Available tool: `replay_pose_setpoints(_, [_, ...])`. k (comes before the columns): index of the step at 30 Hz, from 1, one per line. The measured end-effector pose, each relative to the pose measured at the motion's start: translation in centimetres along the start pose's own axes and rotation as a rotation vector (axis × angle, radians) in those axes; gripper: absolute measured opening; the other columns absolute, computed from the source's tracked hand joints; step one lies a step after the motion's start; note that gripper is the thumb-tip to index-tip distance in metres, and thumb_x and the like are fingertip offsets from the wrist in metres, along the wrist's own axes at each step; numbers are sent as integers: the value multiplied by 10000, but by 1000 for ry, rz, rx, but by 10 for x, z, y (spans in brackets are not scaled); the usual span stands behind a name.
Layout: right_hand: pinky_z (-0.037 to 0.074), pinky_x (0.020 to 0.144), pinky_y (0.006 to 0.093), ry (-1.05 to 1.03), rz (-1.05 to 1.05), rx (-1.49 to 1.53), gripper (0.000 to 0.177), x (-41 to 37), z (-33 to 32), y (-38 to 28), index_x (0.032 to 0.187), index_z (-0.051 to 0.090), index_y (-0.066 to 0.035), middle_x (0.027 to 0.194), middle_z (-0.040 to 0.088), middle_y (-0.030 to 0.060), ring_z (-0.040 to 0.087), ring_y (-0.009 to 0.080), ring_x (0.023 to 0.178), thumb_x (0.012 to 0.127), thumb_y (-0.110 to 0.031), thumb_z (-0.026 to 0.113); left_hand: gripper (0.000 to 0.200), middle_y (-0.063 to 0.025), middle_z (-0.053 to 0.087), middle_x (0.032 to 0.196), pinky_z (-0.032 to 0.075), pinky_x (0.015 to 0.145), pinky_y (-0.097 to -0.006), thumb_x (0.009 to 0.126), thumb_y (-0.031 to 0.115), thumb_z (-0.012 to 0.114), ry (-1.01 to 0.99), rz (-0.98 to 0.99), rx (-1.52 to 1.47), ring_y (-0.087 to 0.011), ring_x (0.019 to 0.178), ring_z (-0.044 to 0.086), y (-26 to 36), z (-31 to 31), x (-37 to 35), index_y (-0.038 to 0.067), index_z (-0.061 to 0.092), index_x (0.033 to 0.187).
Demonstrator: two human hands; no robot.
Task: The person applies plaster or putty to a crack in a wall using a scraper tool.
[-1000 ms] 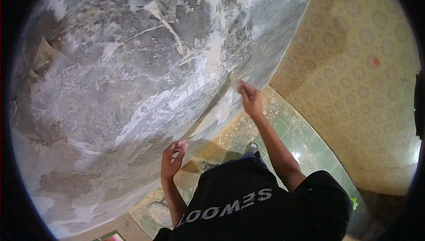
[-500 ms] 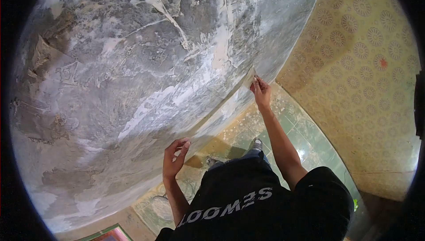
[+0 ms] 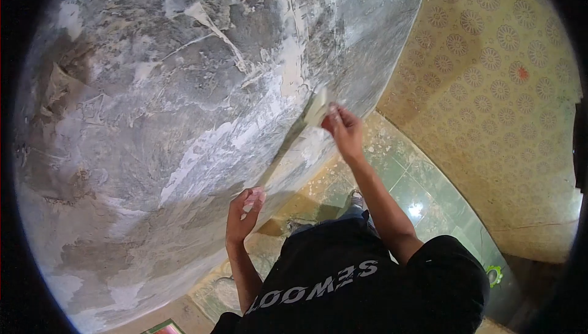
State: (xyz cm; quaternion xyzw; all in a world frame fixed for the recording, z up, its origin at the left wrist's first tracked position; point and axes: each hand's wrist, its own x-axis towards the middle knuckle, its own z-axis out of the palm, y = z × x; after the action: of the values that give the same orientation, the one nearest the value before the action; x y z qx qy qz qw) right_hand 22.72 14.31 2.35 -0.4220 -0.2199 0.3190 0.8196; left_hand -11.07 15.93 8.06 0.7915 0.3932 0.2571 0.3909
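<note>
My right hand (image 3: 344,127) grips a thin, pale scraper (image 3: 317,107), slightly blurred, with its blade against or close to the grey wall (image 3: 184,107). The wall is patchy, with whitish smears and ridges of plaster. A long dark band runs down the wall from the scraper toward my left hand (image 3: 246,211). That hand hovers beside the lower wall with thumb and fingers curved toward each other; its fingertips are whitish, and whether anything small is between them cannot be made out.
On the right stands a yellowish wall (image 3: 490,83) with round flower patterns and a red mark. Below is a green tiled floor (image 3: 429,193) with pale spatters, where my feet stand. A bright green round object (image 3: 493,276) lies at lower right.
My right hand has moved left and away from the corner, and the scraper now shows more of its face. The left hand has barely moved; the view has shifted slightly.
</note>
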Motion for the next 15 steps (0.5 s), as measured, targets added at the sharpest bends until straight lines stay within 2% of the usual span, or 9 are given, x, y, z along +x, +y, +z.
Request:
replay_pose_setpoints(2, [610, 799, 333, 44, -12, 32, 293, 13, 15, -45, 1254, 614, 115, 1042, 694, 94, 670, 138, 864, 1029, -69, 572, 268, -25, 738, 1028, 470, 695, -279, 962, 237, 698, -74, -232, -113, -106, 918, 672, 12, -6, 1, 88, 697, 1185])
replay_pose_setpoints(4, [596, 778, 308, 48, -39, -66, 295, 21, 24, -70, 1263, 617, 101, 995, 694, 73, 664, 126, 858, 1034, -80, 575, 269, -32, 738, 1031, 483, 712, -283, 964, 239, 696, -59, -262, -97, -114, 917, 673, 13, -8, -1, 82, 699, 1183])
replay_pose_setpoints(5, [568, 764, 266, 29, -70, -152, 289, 26, 22, -64, 1258, 634, 92, 938, 682, 34, 647, 91, 847, 1017, -63, 594, 271, -39, 739, 1034, 495, 730, -287, 966, 241, 694, -54, -291, -75, -122, 916, 674, 12, -8, -2, 76, 701, 1181])
replay_pose_setpoints(6, [568, 764, 266, 19, -72, -156, 289, 24, 25, -62, 1258, 634, 92, 938, 682, 34, 647, 91, 847, 1017, -63, 594, 271, -39, 739, 1034, 495, 730, -287, 966, 241, 694, -46, -291, -81, -122, 916, 674, 5, -6, -6, 76, 701, 1181])
replay_pose_setpoints(8, [543, 811, 257, 39, -81, -551, 284, 13, 36, -55, 1232, 649, 105, 991, 721, 73, 654, 96, 910, 989, -35, 612, 290, -50, 739, 1036, 507, 761, -302, 970, 261, 690, 6, -201, -155, -133, 915, 674, -16, 1, -15, 64, 702, 1183])
replay_pose_setpoints(9, [527, 878, 272, 81, -218, -540, 280, 6, 48, -49, 1210, 658, 115, 1092, 738, 146, 657, 121, 1004, 959, -5, 622, 290, -50, 739, 1036, 507, 761, -302, 970, 261, 690, 12, -200, -159, -133, 915, 674, -18, 2, -18, 64, 702, 1183])
replay_pose_setpoints(12, [510, 930, 291, 9, -169, -446, 289, -10, 57, -50, 1217, 653, 118, 1183, 717, 210, 642, 151, 1094, 947, 21, 624, 309, -57, 740, 1040, 511, 777, -307, 971, 272, 688, -29, -259, -185, -137, 927, 673, -17, 6, -21, 53, 699, 1190])
replay_pose_setpoints(13, [525, 868, 275, -50, -215, -506, 302, -13, 52, -48, 1232, 649, 113, 1113, 735, 150, 652, 129, 1003, 942, 26, 634, 307, -61, 739, 1040, 514, 785, -309, 973, 267, 687, -46, -273, -179, -138, 926, 671, -12, 6, -20, 52, 699, 1191])
replay_pose_setpoints(15, [528, 829, 268, -62, -195, -438, 305, -13, 52, -61, 1241, 644, 115, 1075, 728, 123, 645, 116, 953, 948, 34, 622, 304, -64, 739, 1041, 517, 794, -311, 974, 262, 686, -61, -283, -168, -140, 925, 669, -11, 6, -16, 50, 699, 1192])
